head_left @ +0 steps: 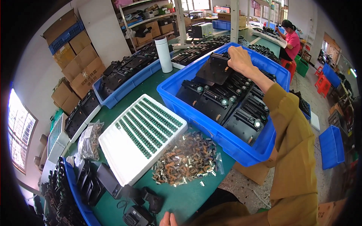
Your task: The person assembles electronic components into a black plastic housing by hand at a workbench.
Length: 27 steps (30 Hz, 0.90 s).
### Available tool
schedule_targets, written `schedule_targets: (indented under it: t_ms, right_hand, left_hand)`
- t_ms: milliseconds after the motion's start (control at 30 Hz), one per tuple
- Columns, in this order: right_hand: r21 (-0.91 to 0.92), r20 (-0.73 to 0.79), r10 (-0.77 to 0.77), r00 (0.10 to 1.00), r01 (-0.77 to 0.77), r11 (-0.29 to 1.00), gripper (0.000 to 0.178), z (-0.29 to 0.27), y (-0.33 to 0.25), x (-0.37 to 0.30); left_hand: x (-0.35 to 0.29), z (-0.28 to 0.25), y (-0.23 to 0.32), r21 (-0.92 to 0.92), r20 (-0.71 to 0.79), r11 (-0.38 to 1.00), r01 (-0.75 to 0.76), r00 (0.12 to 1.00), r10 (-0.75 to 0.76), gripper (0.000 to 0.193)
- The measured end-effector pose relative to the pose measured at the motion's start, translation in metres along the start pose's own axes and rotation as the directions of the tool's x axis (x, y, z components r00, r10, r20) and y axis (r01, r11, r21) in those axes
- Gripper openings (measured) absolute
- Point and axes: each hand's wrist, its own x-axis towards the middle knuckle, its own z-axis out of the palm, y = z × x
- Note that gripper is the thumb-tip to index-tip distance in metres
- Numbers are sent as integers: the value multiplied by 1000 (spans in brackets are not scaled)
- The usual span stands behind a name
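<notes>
Black plate point(211, 72) is gripped at its edge by your right hand point(240, 60), over the other plates point(247, 124) in the blue bin point(226, 143). Your left hand point(168, 219) barely shows by the table point(185, 200), so can't tell its grip.

Place: you're in an assembly workshop, and it's packed!
Bench point(188, 205): green worktop before you, a heap of loose small parts point(184, 158) close at twelve, a white foam tray point(117, 160) filled row by row at eleven.
Blue tub point(233, 149): black units point(211, 102) crammed in, your one o'clock.
Stock: cartons point(81, 64) stacked between ten and eleven, a loaded rack point(151, 19) just before twelve.
Co-worker point(292, 41): seated on a red stool point(288, 67), between one and two.
</notes>
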Motion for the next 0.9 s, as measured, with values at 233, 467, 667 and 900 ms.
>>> schedule_targets:
  t_ms: [233,467,667,900]
  right_hand:
    - [4,44,52,998,-52,999,20,41,-12,12]
    - [24,35,67,997,-68,997,19,62,-13,15]
    - [45,66,87,994,-90,995,22,64,-21,7]
    - [82,102,126,987,-135,987,18,70,-19,5]
  left_hand:
    - [0,1,-3,31,56,999,27,998,-28,60]
    - [2,1,-4,14,76,999,41,996,-42,60]
    - [0,1,-4,13,71,999,50,996,-51,59]
    - [1,2,-6,28,84,999,42,995,-44,57]
